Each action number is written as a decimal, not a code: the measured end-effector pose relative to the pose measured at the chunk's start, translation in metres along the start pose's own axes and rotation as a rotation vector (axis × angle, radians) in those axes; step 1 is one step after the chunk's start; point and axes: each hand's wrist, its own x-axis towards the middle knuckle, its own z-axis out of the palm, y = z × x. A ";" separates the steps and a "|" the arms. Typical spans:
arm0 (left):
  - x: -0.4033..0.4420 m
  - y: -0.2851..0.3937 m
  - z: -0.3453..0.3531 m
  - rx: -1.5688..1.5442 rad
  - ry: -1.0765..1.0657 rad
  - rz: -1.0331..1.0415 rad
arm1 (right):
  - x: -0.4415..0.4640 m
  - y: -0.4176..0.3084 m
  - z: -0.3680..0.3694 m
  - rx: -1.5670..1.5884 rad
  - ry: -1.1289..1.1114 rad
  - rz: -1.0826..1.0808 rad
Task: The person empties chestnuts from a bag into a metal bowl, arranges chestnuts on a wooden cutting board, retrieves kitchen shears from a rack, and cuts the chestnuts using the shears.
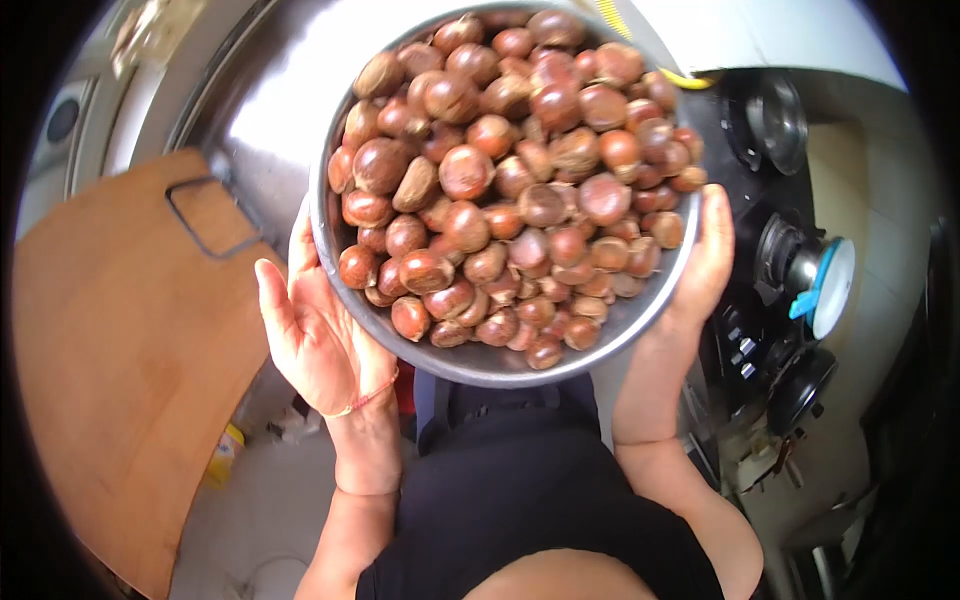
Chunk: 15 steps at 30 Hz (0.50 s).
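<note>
A round metal bowl (500,380) heaped with shiny brown chestnuts (467,172) is held up in front of my body, tilted so its contents face the camera. My left hand (328,338) supports the bowl's left side, palm turned up and thumb sticking out, with the other fingers partly hidden behind the rim. On the opposite side, my right hand (706,255) grips the bowl's wall, and most of its fingers are out of sight beneath it.
A wooden tabletop (130,350) with a metal wire handle (213,217) is on the left. Beyond the bowl is a shiny metal counter (270,90). To the right, a black stove (735,340) bears pans and a pot with a blue-edged white lid (834,288). A yellow hose (685,80) shows behind the bowl.
</note>
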 end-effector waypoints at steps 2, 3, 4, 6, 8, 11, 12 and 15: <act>0.011 -0.009 0.000 0.091 -0.001 -0.021 | 0.004 0.002 -0.020 -0.104 -0.013 -0.118; 0.020 -0.015 -0.002 0.128 0.006 -0.032 | 0.008 0.006 -0.022 -0.126 0.034 -0.191; -0.001 0.010 -0.006 0.164 0.036 0.000 | -0.018 0.013 -0.013 -0.197 -0.046 -0.209; 0.002 0.013 -0.001 0.262 0.082 -0.004 | -0.029 0.010 -0.017 -0.269 -0.047 -0.151; 0.014 0.011 -0.005 0.370 0.097 -0.055 | -0.030 0.009 -0.027 -0.371 0.015 -0.155; 0.024 0.009 -0.030 0.454 0.073 -0.066 | -0.047 0.009 -0.035 -0.525 -0.011 -0.171; 0.040 0.002 -0.051 0.443 0.013 -0.091 | -0.045 0.012 -0.041 -0.631 0.014 -0.213; 0.058 -0.006 -0.058 0.363 -0.230 -0.091 | -0.053 0.010 -0.038 -0.706 0.072 -0.216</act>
